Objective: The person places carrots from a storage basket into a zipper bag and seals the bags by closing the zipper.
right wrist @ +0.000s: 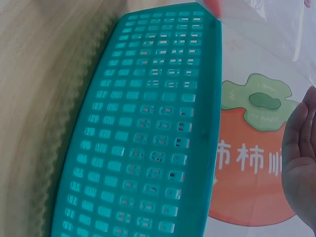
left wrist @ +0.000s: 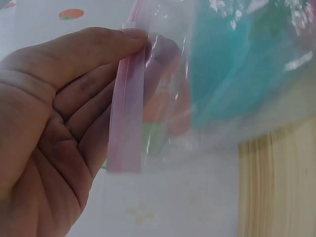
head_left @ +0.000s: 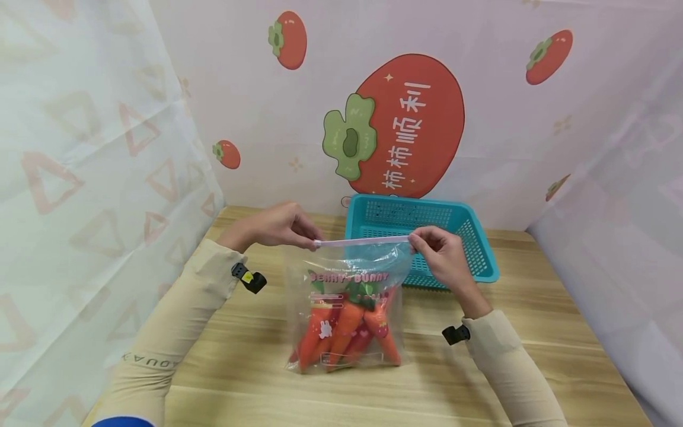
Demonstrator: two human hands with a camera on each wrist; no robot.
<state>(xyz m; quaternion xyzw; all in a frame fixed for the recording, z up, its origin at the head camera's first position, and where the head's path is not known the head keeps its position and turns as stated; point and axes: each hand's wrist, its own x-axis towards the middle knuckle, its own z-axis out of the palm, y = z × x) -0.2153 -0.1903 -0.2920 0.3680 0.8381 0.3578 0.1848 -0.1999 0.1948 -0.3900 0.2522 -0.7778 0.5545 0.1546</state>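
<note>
A clear zip bag point(head_left: 349, 308) with a pink zip strip point(left wrist: 126, 118) is held upright above the wooden table. Inside it show several orange carrots point(head_left: 345, 329) with green tops, and redder pieces lie among them. My left hand point(head_left: 285, 225) pinches the left end of the strip, thumb and index finger on the pale slider point(left wrist: 133, 25). At the other top corner, my right hand point(head_left: 440, 252) grips the bag between thumb and fingers. Only part of the right hand point(right wrist: 302, 158) enters the right wrist view, at its right edge.
Behind the bag stands a teal perforated basket point(head_left: 482, 252), partly covered by the bag and right hand. The wooden table point(head_left: 235, 385) is enclosed by patterned cloth point(head_left: 256, 107) at the back and both sides. A blue rounded edge point(head_left: 123, 421) shows at bottom left.
</note>
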